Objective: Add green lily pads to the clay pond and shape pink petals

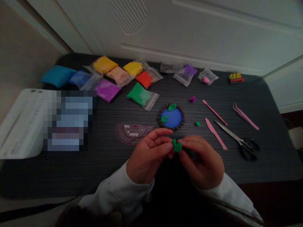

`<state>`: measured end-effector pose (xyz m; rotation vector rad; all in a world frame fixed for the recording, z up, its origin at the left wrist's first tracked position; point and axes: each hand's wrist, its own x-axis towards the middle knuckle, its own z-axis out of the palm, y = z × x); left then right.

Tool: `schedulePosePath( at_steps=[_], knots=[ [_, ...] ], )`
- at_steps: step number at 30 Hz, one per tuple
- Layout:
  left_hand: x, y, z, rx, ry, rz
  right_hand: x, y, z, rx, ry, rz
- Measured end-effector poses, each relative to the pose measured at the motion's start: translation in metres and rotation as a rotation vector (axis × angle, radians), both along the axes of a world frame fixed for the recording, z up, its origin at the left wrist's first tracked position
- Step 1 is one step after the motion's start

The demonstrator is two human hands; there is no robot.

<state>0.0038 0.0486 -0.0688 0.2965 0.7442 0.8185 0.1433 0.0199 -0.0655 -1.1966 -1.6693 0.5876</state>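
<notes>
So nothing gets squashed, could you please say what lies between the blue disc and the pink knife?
In the head view, a small green piece lies between the blue disc and the pink knife.

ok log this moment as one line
left hand + right hand: pinching notched green clay piece | blue disc: dark beaded rim, two green pieces on top

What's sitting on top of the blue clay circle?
A green leaf shape and a notched green piece lie on the blue circle; what is directly beneath them is hidden.
</notes>
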Motion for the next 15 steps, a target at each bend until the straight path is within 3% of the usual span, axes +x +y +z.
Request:
schedulePosePath(
  at_steps=[6, 15],
  knots=[
    [-0.003, 0.0, 0.002, 0.038, 0.005, 0.006, 0.003, -0.007, -0.006, -0.164, 0.153, -0.05],
    [-0.001, -0.005, -0.001, 0.22, 0.322, 0.099, 0.008, -0.003, 0.003, -0.123, 0.074, -0.051]
  ],
)
